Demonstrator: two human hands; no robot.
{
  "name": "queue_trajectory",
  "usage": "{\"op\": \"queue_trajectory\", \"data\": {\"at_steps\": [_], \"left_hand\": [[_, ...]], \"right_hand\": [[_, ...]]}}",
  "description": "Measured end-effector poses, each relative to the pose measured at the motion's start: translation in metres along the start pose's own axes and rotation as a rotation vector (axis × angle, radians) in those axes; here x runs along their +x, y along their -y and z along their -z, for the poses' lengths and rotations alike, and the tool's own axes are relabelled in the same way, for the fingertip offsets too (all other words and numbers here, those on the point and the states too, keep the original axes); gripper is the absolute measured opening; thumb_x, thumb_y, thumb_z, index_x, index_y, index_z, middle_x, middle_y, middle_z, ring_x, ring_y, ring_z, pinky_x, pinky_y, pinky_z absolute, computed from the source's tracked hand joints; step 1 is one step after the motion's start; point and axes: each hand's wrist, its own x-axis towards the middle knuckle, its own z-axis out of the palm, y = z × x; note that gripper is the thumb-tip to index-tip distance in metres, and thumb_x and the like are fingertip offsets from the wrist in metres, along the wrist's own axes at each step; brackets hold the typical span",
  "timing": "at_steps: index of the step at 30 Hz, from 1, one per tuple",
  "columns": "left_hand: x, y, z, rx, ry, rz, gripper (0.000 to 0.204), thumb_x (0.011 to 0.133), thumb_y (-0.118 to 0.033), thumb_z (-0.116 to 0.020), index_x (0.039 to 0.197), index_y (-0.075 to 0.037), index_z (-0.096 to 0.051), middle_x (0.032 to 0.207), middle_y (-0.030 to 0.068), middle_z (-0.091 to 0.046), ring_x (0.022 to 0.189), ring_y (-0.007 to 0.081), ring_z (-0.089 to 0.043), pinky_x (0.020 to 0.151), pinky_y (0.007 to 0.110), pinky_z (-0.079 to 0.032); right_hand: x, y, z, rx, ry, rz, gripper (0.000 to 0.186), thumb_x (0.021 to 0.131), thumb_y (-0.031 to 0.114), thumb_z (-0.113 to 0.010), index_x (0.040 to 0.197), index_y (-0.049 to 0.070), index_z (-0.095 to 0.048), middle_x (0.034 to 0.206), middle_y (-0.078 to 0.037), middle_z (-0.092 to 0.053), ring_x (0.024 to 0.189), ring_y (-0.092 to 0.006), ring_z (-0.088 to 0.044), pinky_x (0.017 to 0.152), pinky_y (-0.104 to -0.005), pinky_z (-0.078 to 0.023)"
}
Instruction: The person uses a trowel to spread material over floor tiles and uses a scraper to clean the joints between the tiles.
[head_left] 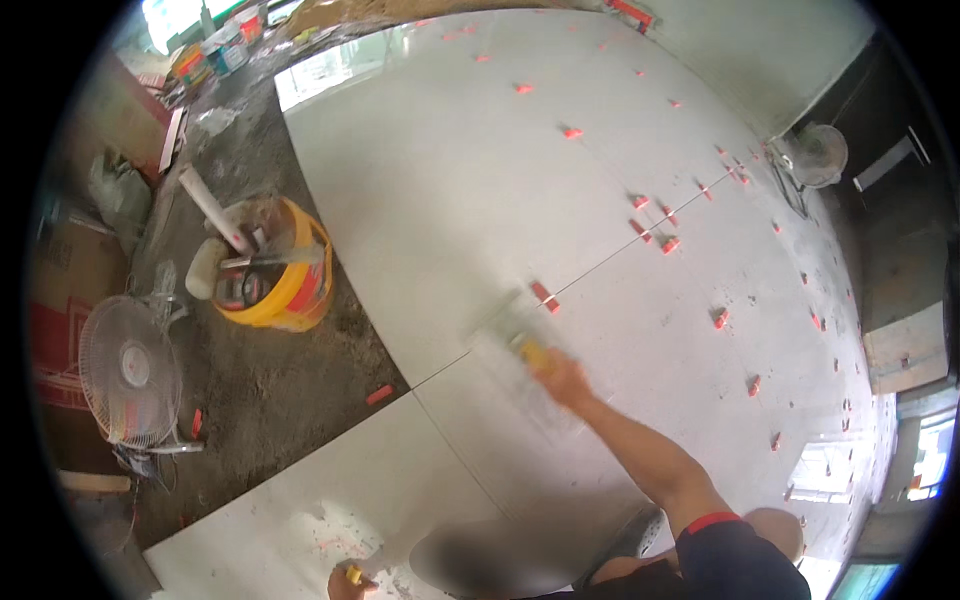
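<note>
A blurred flat trowel [505, 335] is gripped by the right hand [562, 378] mid-frame on the tiled floor [430, 180], its long side pointing upper left. A small yellow thing [353, 574] is held in the left hand [343, 585] at the bottom.

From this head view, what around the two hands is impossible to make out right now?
- Right hand: motion-blurred, so its grip on the yellow-handled tool and the tool's blade are unclear.
- Left hand: cut off by the lower edge; only part shows, with a small yellow object.
- Yellow bucket contents: too small.
</note>
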Motion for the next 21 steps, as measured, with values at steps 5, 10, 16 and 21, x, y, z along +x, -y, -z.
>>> {"op": "queue_trajectory", "data": {"at_steps": [5,10,16,21], "left_hand": [[-0.005,-0.003,0.033,0.660,-0.094,-0.173,0.024,0.098,-0.017,-0.057,0.117,-0.003,-0.062,0.096,0.0119,-0.061,0.082,0.0236,-0.058,0.068,0.040,-0.057],[-0.017,-0.007,-0.033,0.813,0.017,-0.380,0.029,0.098,-0.026,-0.057,0.115,-0.003,-0.062,0.093,0.0124,-0.062,0.077,0.0245,-0.060,0.065,0.040,-0.056],[-0.023,-0.015,0.036,1.666,-0.107,-0.390,0.048,0.086,-0.032,-0.070,0.125,-0.007,-0.058,0.104,0.0203,-0.067,0.084,0.0377,-0.064,0.074,0.047,-0.054],[-0.025,-0.007,-0.004,1.587,-0.175,-0.606,0.055,0.077,-0.036,-0.075,0.123,-0.011,-0.061,0.104,0.0228,-0.066,0.089,0.0422,-0.063,0.077,0.051,-0.052]], "right_hand": [[-0.021,0.047,0.013,-0.200,0.522,0.247,0.038,0.093,0.043,-0.057,0.118,0.014,-0.059,0.109,-0.016,-0.069,0.098,-0.0378,-0.065,0.085,-0.0486,-0.052],[-0.004,0.011,0.012,0.117,0.012,0.001,0.046,0.089,0.046,-0.064,0.117,0.009,-0.061,0.105,-0.020,-0.069,0.093,-0.0385,-0.067,0.083,-0.0496,-0.052],[0.026,0.031,0.032,0.137,0.120,0.015,0.045,0.091,0.047,-0.060,0.123,0.016,-0.061,0.114,-0.017,-0.068,0.103,-0.0357,-0.066,0.085,-0.0483,-0.053],[-0.026,0.044,-0.019,-0.089,0.477,0.240,0.054,0.091,0.049,-0.059,0.132,0.014,-0.056,0.119,-0.019,-0.066,0.108,-0.0392,-0.063,0.087,-0.0485,-0.051]]}}
